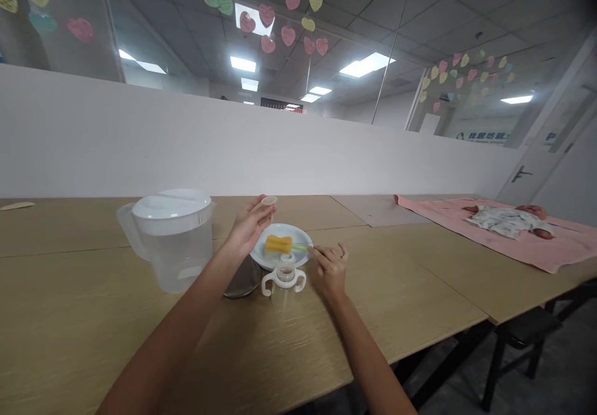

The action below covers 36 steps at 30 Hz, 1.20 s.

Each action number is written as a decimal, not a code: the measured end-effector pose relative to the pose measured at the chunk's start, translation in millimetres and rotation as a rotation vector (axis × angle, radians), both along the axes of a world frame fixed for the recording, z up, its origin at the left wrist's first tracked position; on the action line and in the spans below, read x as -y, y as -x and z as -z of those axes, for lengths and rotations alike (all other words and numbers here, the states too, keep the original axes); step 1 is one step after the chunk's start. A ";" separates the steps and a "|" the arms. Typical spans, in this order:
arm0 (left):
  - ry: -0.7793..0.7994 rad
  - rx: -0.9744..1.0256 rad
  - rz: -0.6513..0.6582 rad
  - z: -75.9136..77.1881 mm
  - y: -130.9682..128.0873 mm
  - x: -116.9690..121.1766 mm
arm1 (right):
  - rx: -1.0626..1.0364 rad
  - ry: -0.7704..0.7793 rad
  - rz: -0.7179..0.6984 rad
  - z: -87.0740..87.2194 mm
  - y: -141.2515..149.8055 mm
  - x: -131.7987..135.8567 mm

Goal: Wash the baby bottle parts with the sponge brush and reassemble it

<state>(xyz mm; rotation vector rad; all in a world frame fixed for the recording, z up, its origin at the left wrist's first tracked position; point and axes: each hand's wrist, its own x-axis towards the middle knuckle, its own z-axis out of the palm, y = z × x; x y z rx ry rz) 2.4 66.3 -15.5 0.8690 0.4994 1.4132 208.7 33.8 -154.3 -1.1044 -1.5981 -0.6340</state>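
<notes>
In my left hand (249, 225), the fingers are closed on a small, pale, round bottle cap (269, 201), raised above the far side of the plate. My right hand (330, 269) grips the thin green handle of a bottle brush with a yellow sponge head (278, 244). That sponge head is over the white plate (305, 239), left of my right hand. Nearer to me, a clear baby bottle (285, 284) with two white side handles stands upright, its mouth uncovered. Just beyond it, a small white part (287, 257) lies at the plate's near rim.
A lidded clear pitcher (175, 241) with water stands left of my left arm. A dark round object (243, 278) is partly hidden behind that forearm. To the right, a baby-like figure (506, 221) in patterned clothes lies on a pink towel (448, 222). A black stool (532, 331) stands beside the table.
</notes>
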 end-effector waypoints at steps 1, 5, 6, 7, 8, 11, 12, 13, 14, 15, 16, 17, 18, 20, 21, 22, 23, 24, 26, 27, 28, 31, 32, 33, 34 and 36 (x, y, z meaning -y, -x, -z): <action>-0.022 -0.032 -0.032 -0.4 0.3 1.4 | 0.016 -0.015 0.008 -1.0 0.0 0.9; -0.154 -0.302 -0.193 5.4 -3.6 5.7 | -0.084 -0.104 0.082 -4.2 -1.0 3.7; -0.190 -0.371 -0.223 8.0 -5.8 6.2 | -0.116 -0.120 0.098 -4.5 -1.4 4.0; -0.227 -0.428 -0.247 10.5 -8.1 6.3 | -0.136 -0.128 0.105 -4.5 -1.6 4.3; -0.266 -0.473 -0.273 12.8 -10.4 5.9 | -0.144 -0.130 0.103 -4.3 -1.7 4.4; -0.379 -0.573 -0.388 15.4 -12.7 3.5 | -0.090 -0.108 0.041 -2.3 -1.7 3.9; -0.409 -0.606 -0.431 14.8 -11.4 2.6 | -0.065 -0.100 0.014 -1.5 -1.8 3.4; -0.435 -0.639 -0.467 13.4 -9.0 2.0 | -0.048 -0.093 -0.009 -0.6 -1.9 2.7; -0.457 -0.677 -0.491 11.7 -5.8 1.6 | -0.044 -0.087 -0.024 0.4 -2.2 2.0; -0.477 -0.722 -0.505 9.7 -2.2 1.7 | -0.056 -0.084 -0.031 1.5 -2.5 1.1; -0.494 -0.773 -0.513 7.6 1.4 2.0 | -0.082 -0.084 -0.033 2.6 -2.7 0.3; -0.508 -0.826 -0.519 5.8 4.7 2.5 | -0.117 -0.086 -0.031 3.7 -2.9 -0.4; -0.521 -0.879 -0.521 4.4 7.3 3.1 | -0.151 -0.086 -0.029 4.8 -2.9 -1.0; -0.548 -0.963 -0.518 3.1 10.2 3.9 | -0.180 -0.070 -0.041 7.0 -2.3 -1.6; -0.560 -0.989 -0.510 3.4 10.7 3.8 | -0.174 -0.053 -0.052 8.0 -1.9 -1.7; -0.568 -1.007 -0.497 4.0 11.1 3.1 | -0.159 -0.032 -0.063 8.9 -1.5 -1.8; -0.571 -1.022 -0.483 5.0 11.6 2.0 | -0.142 -0.010 -0.072 9.8 -1.4 -2.0; -0.570 -1.041 -0.475 6.0 12.6 0.4 | -0.131 0.009 -0.073 10.6 -1.6 -2.3; -0.554 -1.104 -0.484 7.4 17.1 -3.6 | -0.141 0.035 -0.042 12.3 -2.7 -3.4; -0.545 -1.154 -0.506 7.6 20.7 -5.8 | -0.157 0.042 -0.014 13.1 -3.6 -4.1; -0.537 -1.212 -0.538 7.4 25.0 -7.9 | -0.174 0.049 0.015 13.7 -4.5 -4.8; -0.510 -1.426 -0.651 6.0 39.3 -12.8 | -0.208 0.066 0.057 14.8 -6.4 -6.0; -0.491 -1.509 -0.674 6.0 43.7 -14.1 | -0.207 0.075 0.050 14.9 -6.7 -6.0; -0.466 -1.586 -0.681 6.6 47.7 -15.4 | -0.202 0.086 0.039 14.9 -6.8 -5.8; -0.436 -1.650 -0.676 7.9 51.3 -16.9 | -0.196 0.097 0.031 14.9 -7.0 -5.5; -0.379 -1.729 -0.645 12.7 57.1 -20.7 | -0.196 0.110 0.031 15.1 -7.4 -5.1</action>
